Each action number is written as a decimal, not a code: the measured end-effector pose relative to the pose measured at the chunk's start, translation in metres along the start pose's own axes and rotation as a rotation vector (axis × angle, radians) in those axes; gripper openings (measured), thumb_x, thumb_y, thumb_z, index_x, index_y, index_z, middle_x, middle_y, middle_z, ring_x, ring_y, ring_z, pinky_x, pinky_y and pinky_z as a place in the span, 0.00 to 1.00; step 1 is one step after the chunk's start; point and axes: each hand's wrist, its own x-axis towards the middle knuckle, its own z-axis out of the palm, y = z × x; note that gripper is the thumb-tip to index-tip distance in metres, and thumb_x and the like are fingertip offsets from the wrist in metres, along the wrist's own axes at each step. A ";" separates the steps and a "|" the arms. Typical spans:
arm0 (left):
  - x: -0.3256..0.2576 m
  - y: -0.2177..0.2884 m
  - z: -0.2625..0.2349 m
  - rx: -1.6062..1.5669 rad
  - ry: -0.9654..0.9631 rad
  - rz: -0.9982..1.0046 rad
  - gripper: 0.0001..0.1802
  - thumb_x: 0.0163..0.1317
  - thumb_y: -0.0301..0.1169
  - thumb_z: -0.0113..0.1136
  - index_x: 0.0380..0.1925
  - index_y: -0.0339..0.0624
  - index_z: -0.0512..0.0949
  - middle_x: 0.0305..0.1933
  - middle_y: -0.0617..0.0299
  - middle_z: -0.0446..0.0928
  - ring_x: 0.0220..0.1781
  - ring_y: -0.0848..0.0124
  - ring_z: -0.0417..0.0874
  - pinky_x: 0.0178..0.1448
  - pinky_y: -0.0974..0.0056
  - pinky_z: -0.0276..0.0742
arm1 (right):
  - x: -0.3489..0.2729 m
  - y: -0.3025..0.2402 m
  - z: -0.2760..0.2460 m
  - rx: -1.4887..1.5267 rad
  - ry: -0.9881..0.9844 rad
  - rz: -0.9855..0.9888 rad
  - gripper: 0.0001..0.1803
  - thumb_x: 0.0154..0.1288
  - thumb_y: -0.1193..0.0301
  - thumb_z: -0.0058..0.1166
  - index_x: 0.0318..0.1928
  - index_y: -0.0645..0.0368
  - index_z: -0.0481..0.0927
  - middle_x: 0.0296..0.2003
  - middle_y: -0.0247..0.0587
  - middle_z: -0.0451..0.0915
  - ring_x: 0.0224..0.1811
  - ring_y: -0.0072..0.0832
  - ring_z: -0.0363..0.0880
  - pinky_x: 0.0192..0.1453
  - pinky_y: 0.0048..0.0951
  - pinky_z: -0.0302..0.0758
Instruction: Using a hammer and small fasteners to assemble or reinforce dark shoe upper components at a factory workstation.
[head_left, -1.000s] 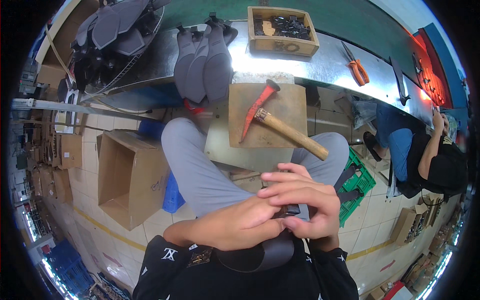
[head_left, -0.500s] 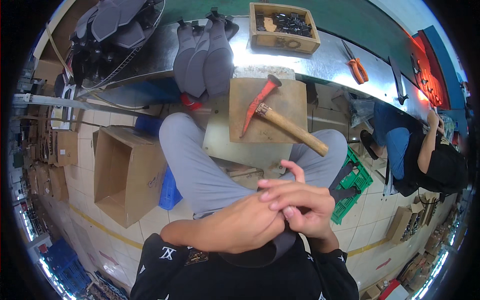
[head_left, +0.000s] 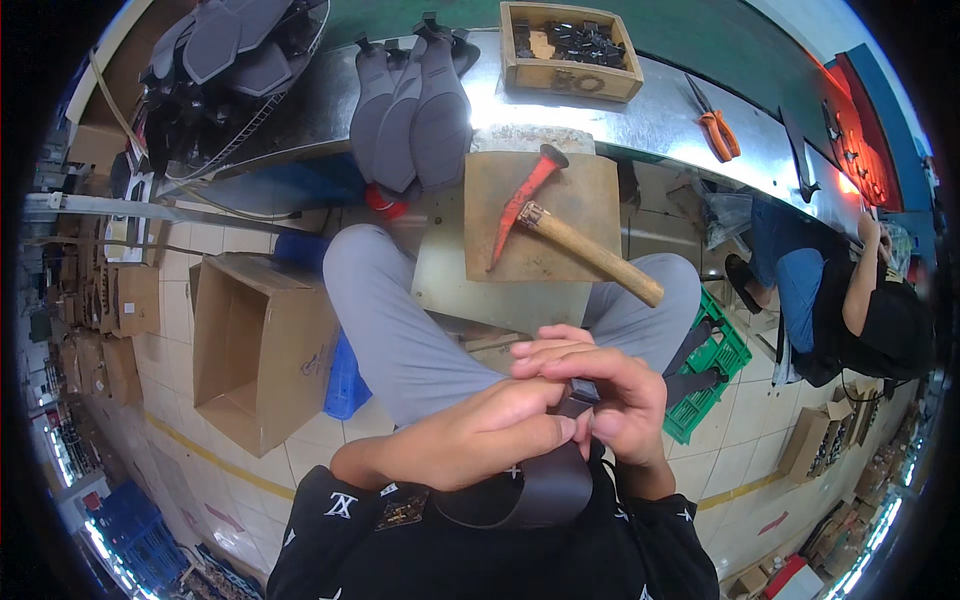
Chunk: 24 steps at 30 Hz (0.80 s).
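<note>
Since a second ago your hands have drawn closer to your chest. Both pinch the dark strap [head_left: 530,490] over your lap: left hand [head_left: 480,440] lies across it, right fingers [head_left: 610,385] curl on its upper end, its loop curving below.

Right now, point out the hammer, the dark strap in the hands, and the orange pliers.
hammer [head_left: 590,252]: head view, on its wooden handle.
dark strap [head_left: 540,490]: head view, on its curved loop.
orange pliers [head_left: 722,134]: head view, on the orange grips.
</note>
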 end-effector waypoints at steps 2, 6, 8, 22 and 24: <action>0.000 0.000 0.002 0.184 0.100 0.080 0.16 0.71 0.34 0.45 0.46 0.30 0.73 0.48 0.45 0.75 0.55 0.57 0.77 0.59 0.59 0.69 | 0.002 -0.005 0.001 -0.100 0.014 0.001 0.20 0.66 0.63 0.53 0.53 0.64 0.80 0.52 0.52 0.83 0.63 0.47 0.77 0.73 0.49 0.57; 0.005 -0.008 0.008 0.400 0.215 0.213 0.12 0.66 0.29 0.47 0.41 0.29 0.73 0.43 0.41 0.75 0.47 0.49 0.79 0.51 0.54 0.73 | 0.005 -0.006 0.002 -0.249 0.034 -0.067 0.13 0.61 0.73 0.55 0.46 0.62 0.82 0.48 0.50 0.85 0.60 0.47 0.80 0.73 0.50 0.57; 0.005 -0.014 0.010 0.760 0.235 0.388 0.09 0.62 0.27 0.50 0.34 0.30 0.72 0.37 0.39 0.74 0.40 0.45 0.78 0.43 0.48 0.73 | 0.004 -0.002 0.002 -0.259 0.040 -0.092 0.12 0.61 0.75 0.53 0.44 0.62 0.83 0.46 0.49 0.86 0.59 0.48 0.81 0.73 0.50 0.57; 0.001 -0.008 0.000 0.175 0.163 0.052 0.17 0.68 0.31 0.46 0.50 0.28 0.71 0.50 0.41 0.73 0.57 0.52 0.74 0.61 0.57 0.68 | 0.012 0.011 -0.002 0.073 -0.085 -0.004 0.22 0.67 0.62 0.47 0.51 0.65 0.81 0.52 0.52 0.83 0.62 0.46 0.78 0.73 0.47 0.57; 0.003 -0.021 0.003 0.249 0.198 0.172 0.17 0.68 0.31 0.47 0.51 0.28 0.70 0.50 0.41 0.73 0.57 0.50 0.75 0.61 0.56 0.69 | 0.010 0.004 0.007 0.016 0.022 -0.009 0.23 0.65 0.57 0.50 0.45 0.67 0.82 0.45 0.59 0.84 0.54 0.54 0.81 0.70 0.55 0.62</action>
